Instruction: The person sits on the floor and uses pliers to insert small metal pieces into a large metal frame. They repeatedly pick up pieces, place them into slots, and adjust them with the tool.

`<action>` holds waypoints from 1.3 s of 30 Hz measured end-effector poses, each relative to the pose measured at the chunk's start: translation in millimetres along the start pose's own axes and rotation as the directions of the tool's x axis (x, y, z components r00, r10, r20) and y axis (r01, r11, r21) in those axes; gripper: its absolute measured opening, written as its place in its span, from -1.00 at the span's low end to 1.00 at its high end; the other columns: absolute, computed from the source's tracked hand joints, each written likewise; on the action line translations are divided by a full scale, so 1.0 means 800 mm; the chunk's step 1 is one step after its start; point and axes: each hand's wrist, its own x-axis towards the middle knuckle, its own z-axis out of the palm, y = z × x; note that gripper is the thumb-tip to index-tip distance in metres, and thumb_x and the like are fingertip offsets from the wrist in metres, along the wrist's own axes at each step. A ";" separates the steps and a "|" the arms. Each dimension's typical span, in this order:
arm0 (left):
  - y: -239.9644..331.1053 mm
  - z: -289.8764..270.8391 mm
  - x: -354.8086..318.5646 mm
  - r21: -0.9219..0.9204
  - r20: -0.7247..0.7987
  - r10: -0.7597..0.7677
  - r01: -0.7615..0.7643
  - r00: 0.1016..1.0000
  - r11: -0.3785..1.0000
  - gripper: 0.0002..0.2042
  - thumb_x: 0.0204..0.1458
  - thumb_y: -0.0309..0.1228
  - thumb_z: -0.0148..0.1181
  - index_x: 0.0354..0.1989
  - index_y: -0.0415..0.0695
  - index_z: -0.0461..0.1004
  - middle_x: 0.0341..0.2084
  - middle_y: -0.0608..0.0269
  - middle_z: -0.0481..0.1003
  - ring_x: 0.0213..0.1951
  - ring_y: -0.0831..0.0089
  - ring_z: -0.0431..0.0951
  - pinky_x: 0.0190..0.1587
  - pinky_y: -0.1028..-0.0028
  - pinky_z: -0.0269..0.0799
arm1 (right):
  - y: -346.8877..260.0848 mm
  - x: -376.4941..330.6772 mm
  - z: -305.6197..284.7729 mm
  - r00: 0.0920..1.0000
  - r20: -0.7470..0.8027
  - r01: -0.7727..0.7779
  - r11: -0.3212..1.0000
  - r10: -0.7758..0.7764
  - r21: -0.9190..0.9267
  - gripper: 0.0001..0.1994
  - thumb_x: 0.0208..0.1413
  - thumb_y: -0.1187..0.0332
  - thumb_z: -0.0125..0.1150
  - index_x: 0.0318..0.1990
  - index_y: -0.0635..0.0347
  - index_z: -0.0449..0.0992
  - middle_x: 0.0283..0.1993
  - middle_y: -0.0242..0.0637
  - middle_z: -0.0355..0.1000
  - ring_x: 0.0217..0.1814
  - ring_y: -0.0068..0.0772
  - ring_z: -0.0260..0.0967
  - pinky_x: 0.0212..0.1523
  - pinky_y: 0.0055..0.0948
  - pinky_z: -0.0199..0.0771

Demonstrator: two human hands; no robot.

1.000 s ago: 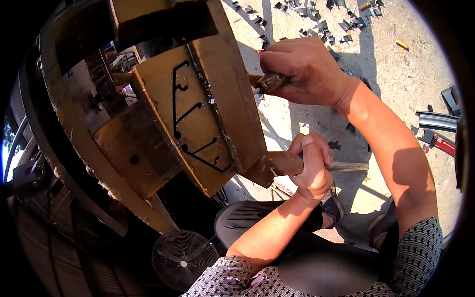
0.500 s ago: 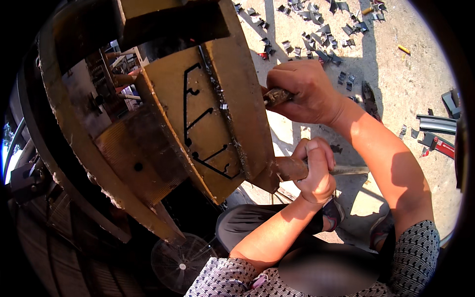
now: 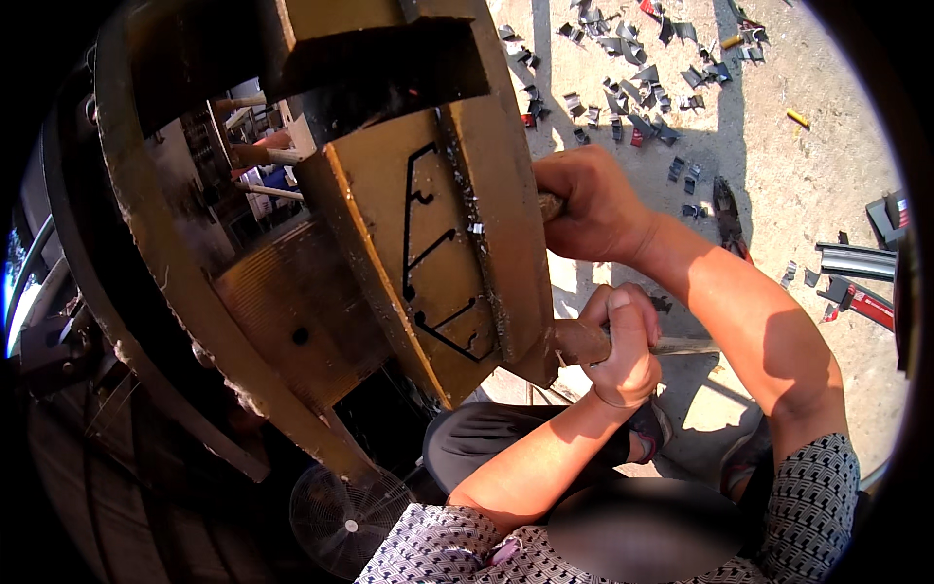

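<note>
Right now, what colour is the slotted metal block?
The metal block is brownish gold, clearest in the head view.

Dark angular scraps (image 3: 644,94) on pale floor (image 3: 812,180)

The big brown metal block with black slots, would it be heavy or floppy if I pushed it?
The block probably feels heavy, being so thick and bulky. It's likely stiff, not floppy, since it shows no sagging.

From where I am standing, the right hand (image 3: 595,206) is covering all but a stub of the upper handle (image 3: 551,206). The left hand (image 3: 625,341) is hiding the middle of the lower handle (image 3: 581,343). The machine (image 3: 518,243) is extending beyond the upper edge. A blurred oval (image 3: 647,530) is concealing the area beneath it.
</note>
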 end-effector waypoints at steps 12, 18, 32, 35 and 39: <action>-0.004 -0.002 -0.003 0.014 0.025 0.038 -0.038 0.999 0.999 -0.71 0.24 -0.46 -0.20 -0.59 -0.13 0.14 -0.74 0.20 0.28 -0.64 0.49 0.20 -0.51 0.49 0.21 | -0.014 -0.008 0.000 0.985 0.048 -0.168 0.986 0.168 0.008 -0.64 0.11 0.11 0.26 -0.62 0.11 0.46 -0.67 -0.11 0.34 -0.59 0.09 0.32 -0.54 -0.15 0.35; -0.003 -0.001 -0.006 -0.036 0.018 0.029 -0.029 0.999 0.999 -0.67 0.29 -0.38 -0.19 -0.59 -0.13 0.16 -0.73 0.21 0.27 -0.63 0.48 0.20 -0.51 0.49 0.22 | -0.002 0.005 -0.013 0.990 0.132 -0.062 0.998 0.057 0.033 -0.66 0.08 0.12 0.28 -0.60 0.13 0.46 -0.63 -0.09 0.37 -0.53 0.11 0.36 -0.51 -0.15 0.37; -0.003 0.002 -0.004 -0.033 -0.067 0.007 -0.009 0.998 0.999 -0.68 0.24 -0.40 -0.17 -0.63 -0.13 0.16 -0.75 0.22 0.28 -0.65 0.50 0.22 -0.53 0.48 0.24 | -0.014 -0.005 0.002 0.993 -0.119 -0.012 0.989 -0.006 -0.151 -0.68 0.08 0.17 0.29 -0.59 0.13 0.44 -0.64 -0.16 0.40 -0.53 0.08 0.39 -0.48 -0.08 0.35; 0.000 0.006 -0.007 -0.020 -0.047 -0.011 0.010 0.999 1.000 -0.68 0.25 -0.38 -0.15 -0.61 -0.12 0.15 -0.75 0.23 0.27 -0.65 0.50 0.21 -0.53 0.48 0.24 | -0.009 -0.001 -0.018 0.998 0.059 -0.017 0.990 0.025 -0.137 -0.71 0.03 0.17 0.31 -0.59 0.14 0.49 -0.64 -0.13 0.41 -0.53 0.07 0.41 -0.46 -0.09 0.39; -0.001 0.006 -0.006 0.018 -0.033 0.027 -0.027 0.999 0.999 -0.68 0.26 -0.37 -0.15 -0.60 -0.11 0.13 -0.74 0.23 0.26 -0.65 0.50 0.20 -0.53 0.49 0.24 | -0.013 0.016 -0.037 0.974 0.224 -0.002 0.996 0.021 -0.084 -0.71 -0.03 0.14 0.33 -0.59 0.14 0.54 -0.64 -0.08 0.41 -0.53 0.08 0.40 -0.45 -0.12 0.42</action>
